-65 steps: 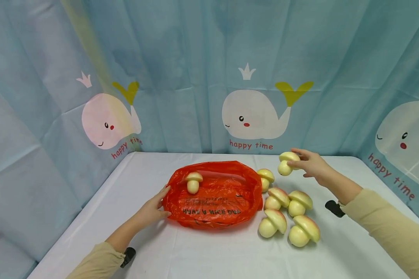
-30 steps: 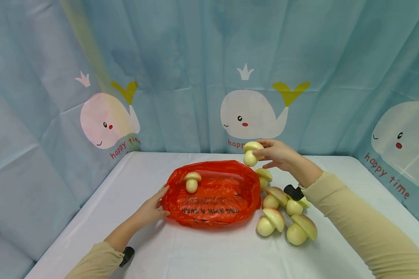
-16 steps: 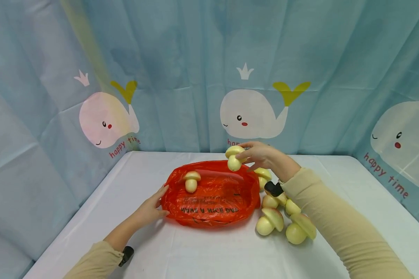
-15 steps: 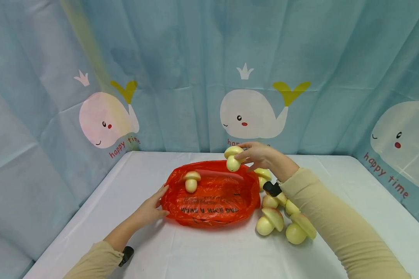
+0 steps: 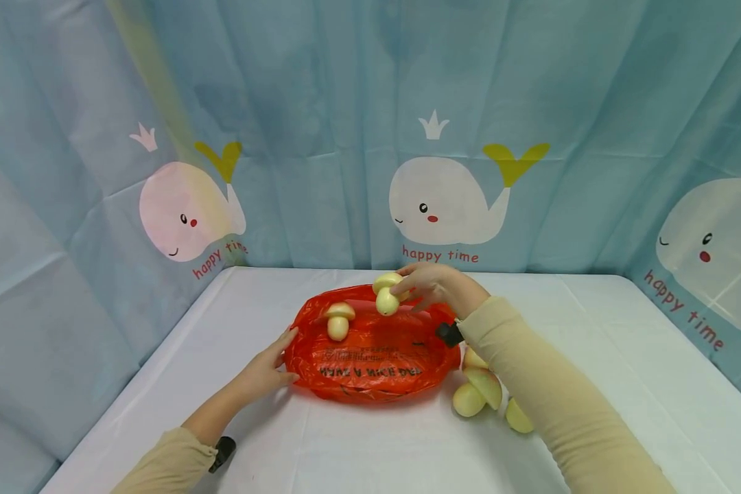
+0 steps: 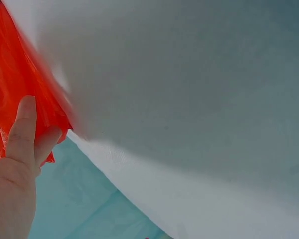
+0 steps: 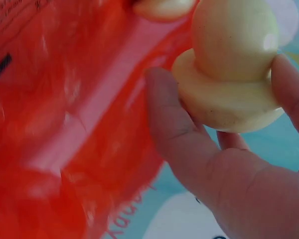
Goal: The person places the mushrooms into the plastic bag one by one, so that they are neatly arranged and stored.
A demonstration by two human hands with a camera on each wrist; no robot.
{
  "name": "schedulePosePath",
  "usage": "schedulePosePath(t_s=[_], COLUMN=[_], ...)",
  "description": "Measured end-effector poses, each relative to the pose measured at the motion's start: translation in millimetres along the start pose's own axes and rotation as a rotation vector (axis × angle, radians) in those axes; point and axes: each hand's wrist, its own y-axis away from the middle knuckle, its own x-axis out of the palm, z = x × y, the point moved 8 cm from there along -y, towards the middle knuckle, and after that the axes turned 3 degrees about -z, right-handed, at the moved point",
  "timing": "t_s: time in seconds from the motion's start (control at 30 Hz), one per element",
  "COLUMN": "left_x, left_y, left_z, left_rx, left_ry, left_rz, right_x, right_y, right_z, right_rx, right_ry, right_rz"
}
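Observation:
A toy mushroom (image 5: 385, 302), pale yellow with a rounded stem, is held by my right hand (image 5: 435, 285) over the back of a red plastic bag (image 5: 370, 357). Thumb and fingers grip its cap in the right wrist view, where the stem (image 7: 234, 40) points up. The bag lies spread wide with its mouth facing up. Another mushroom (image 5: 338, 328) rests inside it at the left. My left hand (image 5: 262, 374) touches the bag's left edge, thumb and fingers spread; the left wrist view shows extended fingers (image 6: 22, 129) against the red plastic.
Right of the bag, a mushroom (image 5: 478, 394) lies on the white table (image 5: 358, 446), with others (image 5: 519, 417) partly hidden under my right forearm (image 5: 543, 384). Behind the table hangs a blue curtain (image 5: 321, 206) printed with whales. Each wrist carries a small black device (image 5: 449, 334).
My right hand has carried the mushroom left from beyond the pile to above the bag, lowering a little at the end. My left hand and the bag have stayed in place.

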Motion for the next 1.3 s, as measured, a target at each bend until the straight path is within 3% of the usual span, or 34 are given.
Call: schedulePosePath(t_s=[0.3, 0.47, 0.63, 0.87, 1.07, 1.3], left_x=[1.1, 1.6, 1.2, 1.4, 1.4, 1.3], left_y=[0.2, -1.3, -1.4, -1.3, -0.7, -0.5], left_z=[-5.7, -8.9, -9.5, -8.4, -9.4, -9.6], left_rx=[0.031, 0.075, 0.104, 0.126, 0.122, 0.108], left_ry=[-0.006, -0.032, -0.052, -0.066, -0.062, -0.064], left_rz=[0.014, 0.029, 0.026, 0.017, 0.020, 0.024], right_x=[23.1, 29.3, 36.6, 39.2, 40.3, 42.1], right_y=[-20.6, -28.9, -34.4, -41.7, -44.7, -44.4], right_z=[-14.2, -28.5, -37.0, -44.8, -49.7, -48.0], right_rx=[0.033, 0.059, 0.023, -0.002, 0.000, -0.030], right_ry=[0.035, 0.063, 0.079, 0.002, -0.052, -0.064], right_rz=[-0.057, -0.154, -0.270, -0.437, -0.476, -0.466])
